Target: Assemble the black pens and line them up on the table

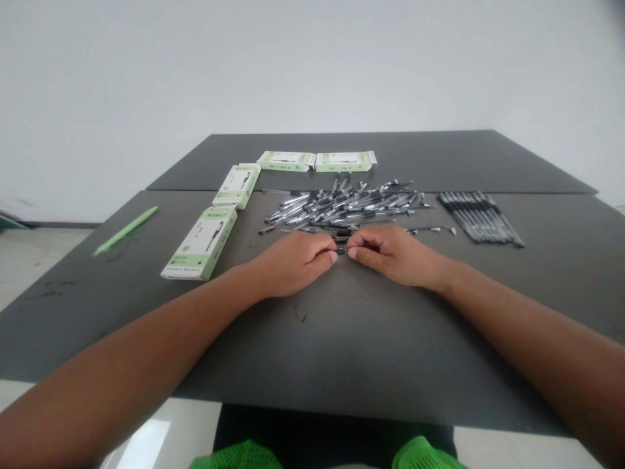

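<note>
Both hands meet at the middle of the table (342,352), a matte, dark grey board with faint scuffs. The left hand (293,260) and the right hand (390,255) are curled narrow, thumb and forefinger tips pinched on the two ends of a short black pen (342,249). The pen lies level between the fingertips, just above the tabletop, and only a small dark stretch of it shows in the gap.

Just beyond the fingers lies a loose pile of pens (342,205). They are slim, glossy sticks with black and clear parts, crossed at all angles. One stray pen (432,228) lies just past the right knuckles. Further out on the right-hand side, a row of black pens (478,218) lies side by side, packed close and straight.

On the left-hand side there are four flat cardboard boxes, white with pale green edges. The nearest box (201,242) lies close to the left wrist and has a pen drawn on its lid. A second box (237,185) lies beyond it. A third box (286,160) and a fourth box (346,160) lie end to end past the pile. Their print is too small to read. Well out from the left hand lies a single light green pen (127,229), smooth and tapered.
</note>
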The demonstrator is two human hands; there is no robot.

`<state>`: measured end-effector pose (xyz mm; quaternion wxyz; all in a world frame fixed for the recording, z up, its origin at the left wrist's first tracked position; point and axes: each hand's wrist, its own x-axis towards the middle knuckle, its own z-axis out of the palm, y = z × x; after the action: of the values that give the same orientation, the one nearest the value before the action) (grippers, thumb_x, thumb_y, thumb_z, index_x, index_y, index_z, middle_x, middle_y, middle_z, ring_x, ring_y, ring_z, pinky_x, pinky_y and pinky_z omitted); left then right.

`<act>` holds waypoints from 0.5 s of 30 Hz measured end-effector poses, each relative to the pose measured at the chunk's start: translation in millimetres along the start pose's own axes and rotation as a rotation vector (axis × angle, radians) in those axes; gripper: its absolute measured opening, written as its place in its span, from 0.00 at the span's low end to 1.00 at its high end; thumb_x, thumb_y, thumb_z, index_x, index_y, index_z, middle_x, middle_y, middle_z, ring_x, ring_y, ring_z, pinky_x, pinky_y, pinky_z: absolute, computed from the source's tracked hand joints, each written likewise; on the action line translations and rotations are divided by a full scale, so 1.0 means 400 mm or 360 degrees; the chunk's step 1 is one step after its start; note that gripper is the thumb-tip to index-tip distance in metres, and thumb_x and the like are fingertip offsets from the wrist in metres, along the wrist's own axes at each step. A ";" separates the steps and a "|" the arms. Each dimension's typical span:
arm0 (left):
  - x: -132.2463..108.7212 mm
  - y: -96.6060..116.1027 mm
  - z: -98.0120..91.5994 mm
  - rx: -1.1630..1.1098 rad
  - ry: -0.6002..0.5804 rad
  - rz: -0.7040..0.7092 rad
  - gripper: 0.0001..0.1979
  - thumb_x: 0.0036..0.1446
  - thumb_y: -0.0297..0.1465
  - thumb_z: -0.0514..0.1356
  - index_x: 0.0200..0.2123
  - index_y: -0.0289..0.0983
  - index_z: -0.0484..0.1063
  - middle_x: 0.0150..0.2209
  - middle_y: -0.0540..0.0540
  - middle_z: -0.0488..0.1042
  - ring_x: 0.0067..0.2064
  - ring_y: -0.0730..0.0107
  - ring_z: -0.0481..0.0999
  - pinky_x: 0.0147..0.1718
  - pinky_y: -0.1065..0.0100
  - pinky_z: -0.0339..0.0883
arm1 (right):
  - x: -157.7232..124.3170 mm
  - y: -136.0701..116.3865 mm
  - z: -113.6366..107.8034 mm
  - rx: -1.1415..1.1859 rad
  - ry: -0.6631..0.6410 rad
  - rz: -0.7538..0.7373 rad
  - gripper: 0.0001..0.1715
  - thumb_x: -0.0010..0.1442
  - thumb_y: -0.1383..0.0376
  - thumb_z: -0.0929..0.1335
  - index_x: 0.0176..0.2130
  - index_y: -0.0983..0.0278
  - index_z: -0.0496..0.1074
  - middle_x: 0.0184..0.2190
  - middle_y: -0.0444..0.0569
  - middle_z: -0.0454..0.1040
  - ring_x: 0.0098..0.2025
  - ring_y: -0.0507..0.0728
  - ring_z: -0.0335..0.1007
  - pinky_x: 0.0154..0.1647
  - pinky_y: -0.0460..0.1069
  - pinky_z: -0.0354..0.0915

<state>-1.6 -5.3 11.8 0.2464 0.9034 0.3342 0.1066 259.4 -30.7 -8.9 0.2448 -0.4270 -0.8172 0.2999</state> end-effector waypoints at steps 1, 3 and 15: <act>0.000 0.000 0.000 0.0000 -0.0004 0.0003 0.14 0.75 0.37 0.55 0.47 0.38 0.80 0.41 0.45 0.83 0.41 0.63 0.80 0.39 0.64 0.64 | 0.000 -0.001 0.000 0.0002 -0.0003 0.0004 0.13 0.75 0.57 0.69 0.42 0.63 0.78 0.32 0.44 0.76 0.33 0.53 0.68 0.35 0.49 0.60; -0.001 -0.001 -0.001 -0.0010 -0.0006 0.0004 0.15 0.76 0.37 0.55 0.46 0.38 0.80 0.41 0.45 0.83 0.41 0.63 0.80 0.40 0.64 0.64 | 0.000 -0.001 0.001 0.0004 -0.0006 0.0009 0.14 0.75 0.56 0.69 0.43 0.62 0.78 0.32 0.45 0.76 0.33 0.54 0.68 0.34 0.49 0.60; 0.002 -0.002 0.001 0.0039 0.0002 0.0031 0.15 0.75 0.34 0.54 0.44 0.37 0.79 0.38 0.45 0.82 0.38 0.64 0.78 0.39 0.64 0.63 | 0.000 0.001 0.002 0.0012 0.0000 -0.0003 0.11 0.73 0.59 0.70 0.42 0.63 0.78 0.31 0.44 0.76 0.32 0.53 0.67 0.34 0.49 0.59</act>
<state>-1.3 -4.4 11.0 0.2342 0.9095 0.3270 0.1055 259.1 -30.5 -9.7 0.2467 -0.4253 -0.8165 0.3027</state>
